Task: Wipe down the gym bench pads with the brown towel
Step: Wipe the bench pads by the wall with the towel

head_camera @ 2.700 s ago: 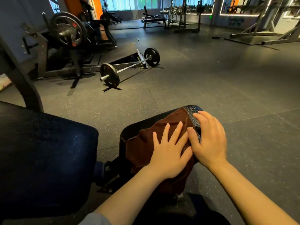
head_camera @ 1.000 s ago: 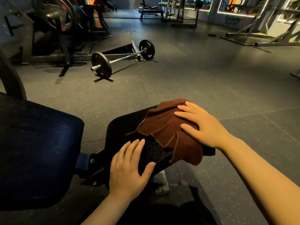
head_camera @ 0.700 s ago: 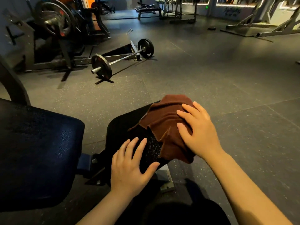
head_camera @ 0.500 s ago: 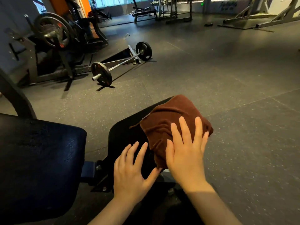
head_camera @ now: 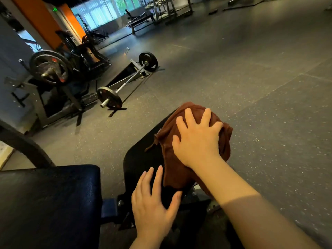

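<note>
Two hands (head_camera: pixel 196 141), two pads (head_camera: pixel 142 159), one towel (head_camera: pixel 172 169)

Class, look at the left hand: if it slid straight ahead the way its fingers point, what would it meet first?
Probably the brown towel. The left hand lies flat on the black seat pad, fingers pointing up-frame, and the towel's near edge hangs just ahead. Depth there is unclear.
</note>
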Demonstrator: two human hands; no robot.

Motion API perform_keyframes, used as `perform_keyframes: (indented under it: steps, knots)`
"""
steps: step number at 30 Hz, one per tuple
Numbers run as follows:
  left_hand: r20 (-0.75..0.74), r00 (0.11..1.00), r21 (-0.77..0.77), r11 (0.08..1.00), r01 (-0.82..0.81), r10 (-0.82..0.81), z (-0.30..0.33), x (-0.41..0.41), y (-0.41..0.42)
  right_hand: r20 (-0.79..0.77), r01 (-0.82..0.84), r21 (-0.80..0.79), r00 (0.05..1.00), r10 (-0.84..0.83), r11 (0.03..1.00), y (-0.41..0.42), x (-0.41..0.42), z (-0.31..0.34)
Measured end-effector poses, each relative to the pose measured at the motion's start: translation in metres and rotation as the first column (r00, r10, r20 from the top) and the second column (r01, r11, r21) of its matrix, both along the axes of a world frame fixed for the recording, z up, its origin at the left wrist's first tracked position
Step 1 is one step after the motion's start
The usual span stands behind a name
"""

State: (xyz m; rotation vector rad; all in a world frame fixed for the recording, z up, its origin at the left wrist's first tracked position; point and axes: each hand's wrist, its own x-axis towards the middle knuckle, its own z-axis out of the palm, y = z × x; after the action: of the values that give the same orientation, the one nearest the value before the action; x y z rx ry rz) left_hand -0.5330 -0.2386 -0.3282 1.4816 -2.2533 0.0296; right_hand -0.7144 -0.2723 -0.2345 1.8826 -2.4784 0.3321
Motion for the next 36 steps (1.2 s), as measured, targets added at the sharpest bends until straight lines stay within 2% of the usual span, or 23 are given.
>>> perform_keyframes:
  steps: [8, 19, 23, 29, 36]
  knots:
    - [0.016, 1.0, -0.025, 1.0, 0.009, -0.009, 0.001, 0.001, 0.004, -0.06, 0.061, 0.151, 0.997, -0.053, 0.987, -0.036, -0.009, 0.021]
    - [0.032, 0.999, -0.035, 0.999, -0.026, 0.028, -0.001, -0.003, 0.004, 0.003, 0.126, 0.144, 0.992, -0.128, 0.982, 0.027, 0.014, 0.003]
    - [0.023, 0.999, -0.04, 0.999, -0.022, 0.023, -0.002, -0.005, 0.003, -0.015, 0.154, 0.143, 0.988, -0.153, 0.978, 0.019, 0.011, 0.007]
    - [-0.011, 1.0, -0.07, 0.998, 0.006, -0.007, -0.003, -0.004, 0.003, 0.041, 0.175, 0.126, 0.982, -0.182, 0.976, -0.025, -0.01, 0.018]
    - [-0.036, 0.999, -0.106, 0.994, 0.013, -0.017, -0.007, -0.002, 0.003, -0.018, 0.193, 0.083, 0.981, -0.192, 0.978, -0.027, -0.002, 0.016]
